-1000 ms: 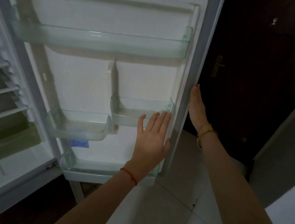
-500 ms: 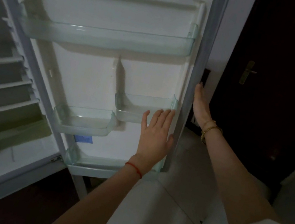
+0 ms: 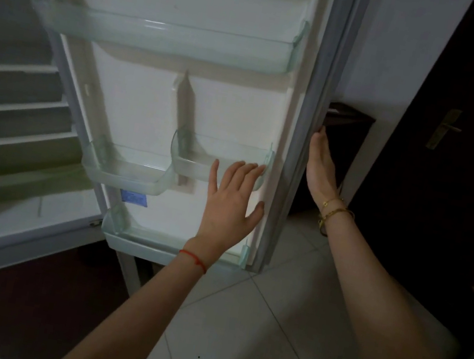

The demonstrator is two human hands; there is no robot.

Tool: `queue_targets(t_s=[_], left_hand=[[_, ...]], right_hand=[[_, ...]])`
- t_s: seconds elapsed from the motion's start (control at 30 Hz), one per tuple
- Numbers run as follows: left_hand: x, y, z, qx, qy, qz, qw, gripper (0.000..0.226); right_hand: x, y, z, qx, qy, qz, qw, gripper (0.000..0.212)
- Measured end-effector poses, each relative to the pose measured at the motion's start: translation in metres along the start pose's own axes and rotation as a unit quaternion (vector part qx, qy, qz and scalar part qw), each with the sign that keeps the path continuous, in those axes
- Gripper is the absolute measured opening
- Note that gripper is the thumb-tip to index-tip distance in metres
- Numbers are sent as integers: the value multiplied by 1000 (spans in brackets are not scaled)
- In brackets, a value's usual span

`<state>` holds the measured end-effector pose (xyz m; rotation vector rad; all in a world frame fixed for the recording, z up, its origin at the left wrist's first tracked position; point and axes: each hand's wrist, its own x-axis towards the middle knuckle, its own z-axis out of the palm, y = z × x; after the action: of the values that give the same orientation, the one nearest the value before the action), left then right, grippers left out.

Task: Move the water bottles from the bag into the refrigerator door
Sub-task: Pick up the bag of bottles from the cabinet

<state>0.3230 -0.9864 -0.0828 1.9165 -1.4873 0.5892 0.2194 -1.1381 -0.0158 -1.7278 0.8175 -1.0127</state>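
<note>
At the open refrigerator door point(image 3: 153, 107), bracing from both sides: with the left hand point(image 3: 233, 204) laid flat on the inner liner, fingers straight and fanned, fingertips touching the front of the small right-hand bin point(image 3: 218, 172), thumb out toward the door seal; with the right hand point(image 3: 321, 169) flat as well, fingers straight and close together, set against the door's outer edge. Gripping nothing with either. No water bottles and no bag anywhere in view, so cannot place them; presumably somewhere off-frame. Nothing on the door shelves: long top shelf point(image 3: 159, 36), small left-hand bin point(image 3: 125, 174) beside the right one at mid-height, bottom shelf point(image 3: 154, 244) just above the tiled floor point(image 3: 236, 321). Probably steadying the door wide before fetching a first bottle, with the task itself barely begun. Risks from here: on letting go with both hands to reach for the bag, could lose the door to a free swing, either back toward the cabinet or out against the dark furniture just behind its edge. Could unseat or tilt a small, seemingly clipped-on bin by loading it with a full bottle; likely safer to use the long top shelf or the bottom one. With front lips this low, easy to topple a tall bottle on a hard swing. Easy, too, to misjudge a shelf rim in such dim light.
</note>
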Motion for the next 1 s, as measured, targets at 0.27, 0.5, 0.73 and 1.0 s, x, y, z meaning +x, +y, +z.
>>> queue_targets(t_s=[0.27, 0.5, 0.73, 1.0], left_hand=[[2, 12, -10, -69, 3, -30, 997, 59], [1, 41, -20, -191, 25, -28, 981, 57], [-10, 74, -21, -246, -15, -13, 969, 58], [-12, 100, 4, -254, -108, 42, 960, 62]], right_hand=[[-14, 7, -15, -19, -11, -32, 999, 55], [-50, 15, -45, -28, -9, -62, 998, 52], [-100, 26, -85, -42, -20, -62, 997, 51], [-147, 51, -138, -101, -23, -34, 994, 53]])
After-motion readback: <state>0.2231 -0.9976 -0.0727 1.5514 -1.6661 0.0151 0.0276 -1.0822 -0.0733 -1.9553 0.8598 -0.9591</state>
